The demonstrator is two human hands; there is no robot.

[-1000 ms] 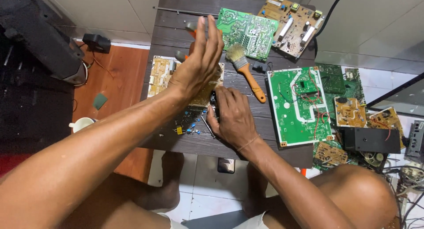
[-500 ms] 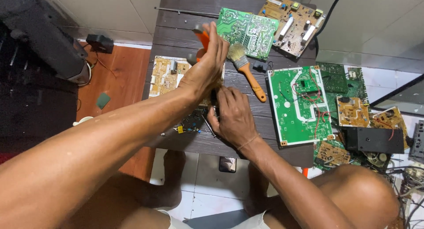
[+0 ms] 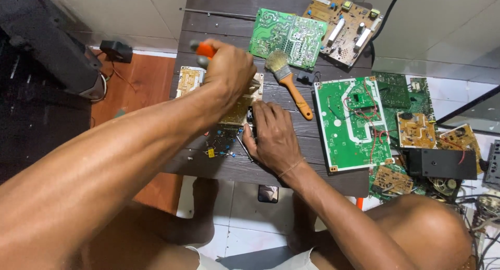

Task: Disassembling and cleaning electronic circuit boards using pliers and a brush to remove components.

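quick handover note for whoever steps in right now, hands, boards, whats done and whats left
Left hand: shut on an orange-handled tool, over the tan circuit board.
Right hand: pressing that board's near edge on the dark wooden table; open or shut unclear.
Nearby: paintbrush, two green boards, more boards at right.
Done: tool in hand, board pinned.
Left: work on the board.
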